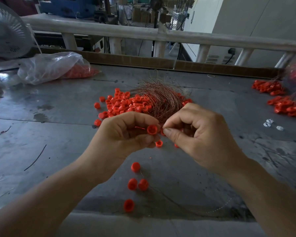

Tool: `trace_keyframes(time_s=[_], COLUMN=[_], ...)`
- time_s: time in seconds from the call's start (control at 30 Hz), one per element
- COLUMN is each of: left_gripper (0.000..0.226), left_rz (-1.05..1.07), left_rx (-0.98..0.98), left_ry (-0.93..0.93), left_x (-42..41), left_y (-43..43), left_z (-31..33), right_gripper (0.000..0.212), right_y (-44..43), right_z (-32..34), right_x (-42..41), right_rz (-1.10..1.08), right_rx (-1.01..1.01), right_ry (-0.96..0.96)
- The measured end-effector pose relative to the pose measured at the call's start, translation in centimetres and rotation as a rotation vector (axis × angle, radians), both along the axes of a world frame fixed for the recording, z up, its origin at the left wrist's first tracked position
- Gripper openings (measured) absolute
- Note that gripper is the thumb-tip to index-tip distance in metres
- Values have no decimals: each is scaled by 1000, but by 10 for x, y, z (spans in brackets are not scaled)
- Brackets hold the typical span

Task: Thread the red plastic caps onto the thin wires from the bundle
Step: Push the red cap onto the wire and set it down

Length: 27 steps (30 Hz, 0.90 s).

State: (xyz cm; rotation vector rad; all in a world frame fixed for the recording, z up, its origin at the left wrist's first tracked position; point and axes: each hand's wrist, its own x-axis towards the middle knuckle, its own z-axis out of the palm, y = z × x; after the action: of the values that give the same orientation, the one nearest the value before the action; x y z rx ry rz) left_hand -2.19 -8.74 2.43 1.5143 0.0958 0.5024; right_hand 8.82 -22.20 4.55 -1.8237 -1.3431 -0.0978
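My left hand (125, 134) pinches a red plastic cap (152, 130) between thumb and fingers, its open end facing up. Close beside it, my right hand (195, 132) pinches a thin wire between thumb and forefinger, right at the cap. A bundle of thin copper wires (159, 98) lies behind both hands, over a pile of loose red caps (126, 105). Several caps (135, 167) hang or lie below my hands along a thin wire, and another cap (159, 143) sits just under my left fingers.
A clear plastic bag of red caps (58, 69) lies at the back left beside a white fan (5, 35). Threaded red caps (280, 103) are heaped at the right edge. Small white pieces (270, 124) lie right of my hand. A railing (143, 34) runs behind the grey table (41, 134).
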Motion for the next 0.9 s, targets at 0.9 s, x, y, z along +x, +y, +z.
trace_keyframes(time_s=[0.9], left_gripper=[23], left_rz=[-92], left_rx=[-261], left_ry=[-8], left_x=[-2], left_y=[2], left_z=[4], right_gripper=[23], right_y=[-1], right_z=[8], right_x=[2], right_rz=[0], right_rx=[-84], right_ry=[222])
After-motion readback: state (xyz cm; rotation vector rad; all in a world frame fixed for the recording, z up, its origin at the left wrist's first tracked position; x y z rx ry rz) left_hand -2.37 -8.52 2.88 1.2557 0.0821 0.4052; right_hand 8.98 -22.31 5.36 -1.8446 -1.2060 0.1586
